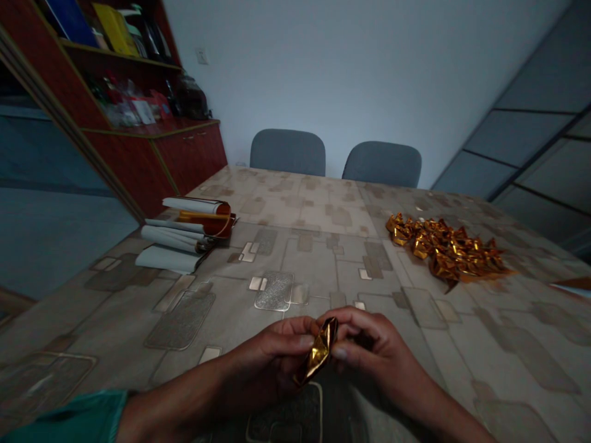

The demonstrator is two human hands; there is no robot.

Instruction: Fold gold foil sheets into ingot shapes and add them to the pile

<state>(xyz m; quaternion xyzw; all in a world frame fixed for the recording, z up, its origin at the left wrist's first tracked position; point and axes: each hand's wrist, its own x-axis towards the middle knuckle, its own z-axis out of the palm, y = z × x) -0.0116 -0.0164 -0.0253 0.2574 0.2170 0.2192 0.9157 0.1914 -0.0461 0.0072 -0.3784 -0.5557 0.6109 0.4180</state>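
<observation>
My left hand (272,360) and my right hand (372,347) are close together above the near edge of the table. Between their fingertips they pinch a crumpled strip of gold foil (318,352), which is creased and has a dark brown edge. Both hands grip it, and their fingers hide part of it. A heap of similar folded gold foil pieces (446,249) lies on the table to the right, well beyond my right hand.
Rolled white papers (173,240) and an orange-red holder (217,223) lie at the table's left. The patterned table covering (318,271) extends ahead to blue-grey chairs (287,152). A dark red cabinet (189,154) with cluttered shelves stands back left.
</observation>
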